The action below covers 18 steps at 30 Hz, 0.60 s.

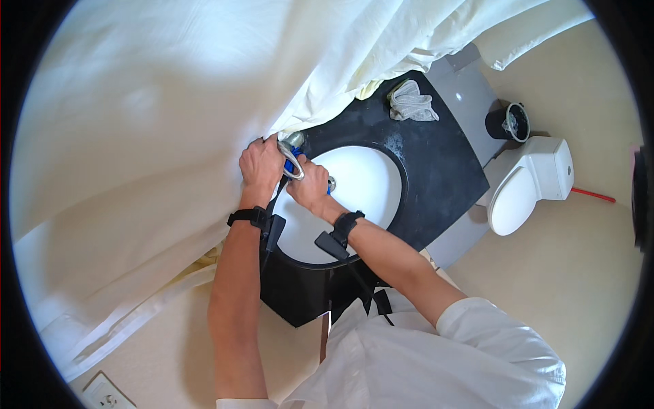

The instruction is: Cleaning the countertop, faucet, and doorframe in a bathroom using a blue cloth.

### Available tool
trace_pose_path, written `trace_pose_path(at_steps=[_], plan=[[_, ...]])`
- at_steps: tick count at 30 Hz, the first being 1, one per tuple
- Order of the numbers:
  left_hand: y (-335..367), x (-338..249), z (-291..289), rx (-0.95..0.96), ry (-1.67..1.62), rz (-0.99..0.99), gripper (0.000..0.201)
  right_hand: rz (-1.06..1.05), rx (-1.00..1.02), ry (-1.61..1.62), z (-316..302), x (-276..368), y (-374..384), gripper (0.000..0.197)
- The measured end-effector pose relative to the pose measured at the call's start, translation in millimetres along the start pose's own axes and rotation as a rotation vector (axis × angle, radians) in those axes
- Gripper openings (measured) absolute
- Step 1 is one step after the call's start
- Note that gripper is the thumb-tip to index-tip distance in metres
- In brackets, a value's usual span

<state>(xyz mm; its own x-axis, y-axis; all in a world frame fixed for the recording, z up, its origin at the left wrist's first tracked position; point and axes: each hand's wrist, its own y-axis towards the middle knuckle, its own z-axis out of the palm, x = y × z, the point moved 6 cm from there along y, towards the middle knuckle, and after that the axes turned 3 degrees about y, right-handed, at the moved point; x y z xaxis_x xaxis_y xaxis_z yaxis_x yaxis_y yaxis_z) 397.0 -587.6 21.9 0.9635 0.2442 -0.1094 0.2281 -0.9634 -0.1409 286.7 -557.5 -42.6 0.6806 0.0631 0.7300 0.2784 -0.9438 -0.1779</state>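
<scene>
A curved chrome faucet (291, 163) stands at the back rim of a white oval sink (361, 184) set in a black counter (436, 163). My left hand (261, 163) is closed against the faucet's left side, at the edge of a large white sheet (157, 123) draped over the wall. Beside it, my right hand (310, 185) grips a blue cloth (291, 165) pressed on the spout; only a bit of blue shows between the fingers. Both wrists wear black straps.
A crumpled grey rag (412, 102) lies on the counter's far end. To the right stand a white toilet (528, 184) with its lid down and a small black bin (507, 123). A wall outlet (102, 394) sits at the lower left.
</scene>
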Motion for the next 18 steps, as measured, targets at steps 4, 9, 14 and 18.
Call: trace_pose_path(at_steps=[4,9,14,18], plan=[[4,-7,2,-0.004,0.003,0.024,0.026,0.002,0.308,0.475,9,-32,19,0.026],[4,3,2,0.003,0.011,-0.009,0.027,0.559,0.938,1.168,31,-33,2,0.032],[6,-2,2,0.030,0.007,-0.017,0.029,0.633,0.987,1.800,45,-37,-17,0.029],[2,4,3,0.024,-0.005,-0.039,0.029,0.608,0.710,1.469,36,-35,-18,0.029]])
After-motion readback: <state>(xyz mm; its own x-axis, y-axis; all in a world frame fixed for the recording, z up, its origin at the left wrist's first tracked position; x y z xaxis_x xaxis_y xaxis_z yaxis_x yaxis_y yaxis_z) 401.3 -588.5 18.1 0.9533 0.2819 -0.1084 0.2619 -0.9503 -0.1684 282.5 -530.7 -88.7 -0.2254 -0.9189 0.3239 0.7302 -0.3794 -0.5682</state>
